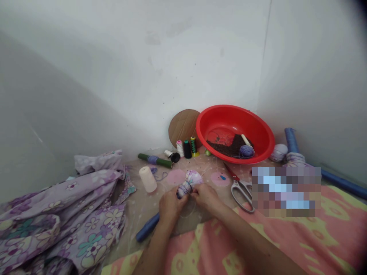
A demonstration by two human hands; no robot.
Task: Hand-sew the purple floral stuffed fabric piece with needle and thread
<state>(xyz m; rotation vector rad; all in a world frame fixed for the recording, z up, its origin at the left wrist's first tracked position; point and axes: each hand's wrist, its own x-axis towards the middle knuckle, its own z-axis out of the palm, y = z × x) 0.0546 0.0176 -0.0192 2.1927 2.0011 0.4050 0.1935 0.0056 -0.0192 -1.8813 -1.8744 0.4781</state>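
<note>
My left hand [171, 205] is closed round a blue stick [148, 228], just below its far end. That end carries a bundle of lilac floral cloth [195, 177], wound about with thin dark thread [186, 187]. Against the bundle's right side, my right hand [205, 195] is closed in a pinch; a fine strand seems to run to its fingertips, too small to be sure. Large scissors [243, 195] with grey handles lie to the right of my hands. To the left stands a tilted cone of white thread [148, 179].
A red basin [233, 109] holding dark fabric and a purple yarn ball [246, 151] leans near the wall. Thread spools [187, 149], a cardboard disc [182, 124] and a green tube [156, 160] stand or lie behind. Floral fabric [94, 221] is heaped at left; blue rods [291, 140] lie right.
</note>
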